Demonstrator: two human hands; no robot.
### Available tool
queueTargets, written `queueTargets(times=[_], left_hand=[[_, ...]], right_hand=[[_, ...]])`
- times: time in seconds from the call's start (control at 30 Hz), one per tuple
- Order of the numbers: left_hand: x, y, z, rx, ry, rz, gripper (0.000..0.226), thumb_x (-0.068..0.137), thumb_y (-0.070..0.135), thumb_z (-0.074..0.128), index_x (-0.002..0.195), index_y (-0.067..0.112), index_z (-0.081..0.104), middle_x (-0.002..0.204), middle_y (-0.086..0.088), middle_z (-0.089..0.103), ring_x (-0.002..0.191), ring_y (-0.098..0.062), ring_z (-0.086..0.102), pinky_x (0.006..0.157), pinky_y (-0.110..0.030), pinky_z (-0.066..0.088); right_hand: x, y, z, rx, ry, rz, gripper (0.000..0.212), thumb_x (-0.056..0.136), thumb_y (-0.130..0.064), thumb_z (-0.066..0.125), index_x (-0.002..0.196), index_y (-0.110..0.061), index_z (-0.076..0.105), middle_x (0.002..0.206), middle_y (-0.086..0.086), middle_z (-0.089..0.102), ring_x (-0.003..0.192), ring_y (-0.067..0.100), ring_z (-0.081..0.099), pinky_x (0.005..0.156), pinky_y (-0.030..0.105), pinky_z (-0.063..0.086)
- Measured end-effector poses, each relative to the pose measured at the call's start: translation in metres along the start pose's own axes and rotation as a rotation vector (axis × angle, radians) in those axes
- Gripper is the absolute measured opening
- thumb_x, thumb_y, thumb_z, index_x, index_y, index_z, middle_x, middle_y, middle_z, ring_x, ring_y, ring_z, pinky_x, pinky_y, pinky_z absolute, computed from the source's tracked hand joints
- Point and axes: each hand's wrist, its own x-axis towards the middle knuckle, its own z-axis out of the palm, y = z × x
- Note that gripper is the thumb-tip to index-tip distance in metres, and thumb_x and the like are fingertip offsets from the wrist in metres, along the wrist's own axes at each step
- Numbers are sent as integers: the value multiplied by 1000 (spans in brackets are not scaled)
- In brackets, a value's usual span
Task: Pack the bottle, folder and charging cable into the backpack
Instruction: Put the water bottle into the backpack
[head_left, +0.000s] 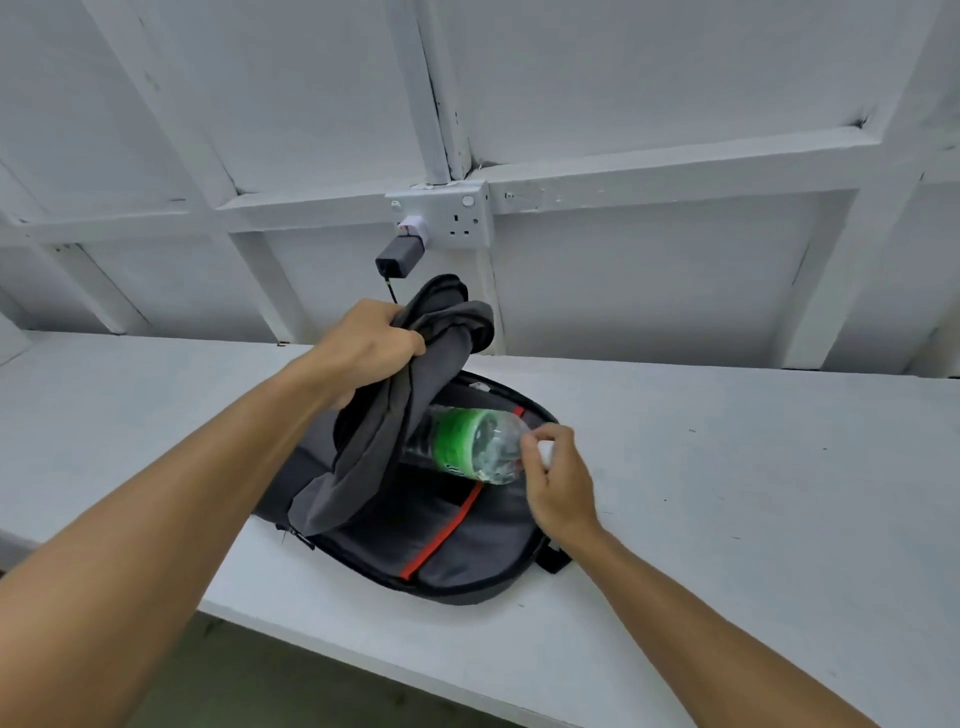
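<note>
A grey backpack (467, 551) lies open on the white table, its lining dark with a red zip strip. My left hand (363, 345) grips the backpack's front flap and holds it lifted. A clear plastic bottle (467, 441) with a green label lies half inside the opening, its base under the flap. My right hand (558, 478) holds the bottle's white-capped end at the backpack's right rim. A grey charger (401, 254) is plugged into the wall socket, and its thin dark cable (390, 291) runs down behind the flap. No folder shows.
The white table (727, 467) runs along a white panelled wall. A double wall socket (452, 215) sits just above and behind the backpack. The table's front edge crosses the lower left, with dark floor (260, 686) below.
</note>
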Motion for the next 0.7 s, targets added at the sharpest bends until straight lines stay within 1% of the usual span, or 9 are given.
queueTargets(times=[0.1, 0.2, 0.3, 0.37, 0.43, 0.5, 0.6, 0.67, 0.7], left_hand=[[0, 1, 5, 5, -32, 1, 15, 87, 13, 60, 93, 18, 73, 96, -12, 73, 90, -31, 68, 88, -47, 57], [-2, -1, 7, 3, -20, 0, 17, 88, 12, 60, 99, 15, 72, 100, -14, 72, 93, -32, 68, 89, -47, 56], [-4, -3, 8, -10, -15, 13, 20, 89, 10, 59, 105, 5, 69, 107, -22, 70, 93, -35, 67, 80, -39, 53], [-3, -5, 7, -13, -4, 22, 22, 87, 10, 59, 106, 3, 68, 110, -22, 69, 91, -34, 66, 78, -39, 52], [-3, -6, 6, -12, 1, 25, 23, 87, 11, 59, 107, 4, 68, 110, -21, 69, 87, -30, 64, 76, -36, 51], [-1, -9, 5, -11, -4, 32, 23, 86, 11, 59, 106, 3, 68, 110, -21, 69, 82, -26, 60, 73, -34, 47], [0, -12, 2, -29, -13, 25, 23, 85, 13, 59, 104, 2, 67, 110, -21, 68, 88, -30, 65, 78, -40, 53], [0, -13, 1, -34, -13, 18, 25, 85, 14, 59, 106, 4, 67, 108, -20, 70, 98, -36, 67, 86, -48, 55], [1, -14, 1, -28, -19, 24, 26, 84, 14, 59, 106, 4, 67, 106, -20, 70, 99, -37, 67, 86, -48, 55]], right_hand=[[7, -3, 17, -131, -253, 12, 22, 96, -47, 45, 105, -26, 44, 99, -11, 58, 88, 13, 59, 74, 33, 42], [14, -12, 40, -237, -396, -12, 23, 98, -45, 44, 104, -23, 42, 104, -7, 57, 95, 19, 58, 75, 36, 37], [21, -25, 63, -247, -449, 1, 20, 98, -43, 45, 99, -23, 40, 104, -1, 57, 95, 24, 57, 72, 37, 40], [25, -34, 80, -254, -478, -22, 20, 97, -39, 48, 99, -21, 40, 108, 3, 55, 98, 27, 55, 72, 38, 41], [28, -40, 94, -284, -498, -39, 19, 96, -32, 49, 106, -16, 43, 116, 6, 53, 105, 28, 53, 75, 37, 39], [32, -45, 104, -331, -513, -51, 25, 94, -25, 50, 114, -12, 44, 121, 8, 50, 113, 28, 48, 78, 37, 39], [37, -48, 108, -390, -530, -70, 31, 92, -22, 52, 119, -10, 43, 123, 10, 49, 118, 29, 43, 87, 42, 43], [40, -47, 108, -399, -554, -58, 31, 92, -23, 51, 119, -10, 42, 123, 11, 50, 118, 29, 42, 88, 43, 44], [41, -48, 106, -393, -569, -52, 31, 93, -23, 50, 120, -10, 42, 122, 11, 51, 117, 29, 43, 87, 43, 44]])
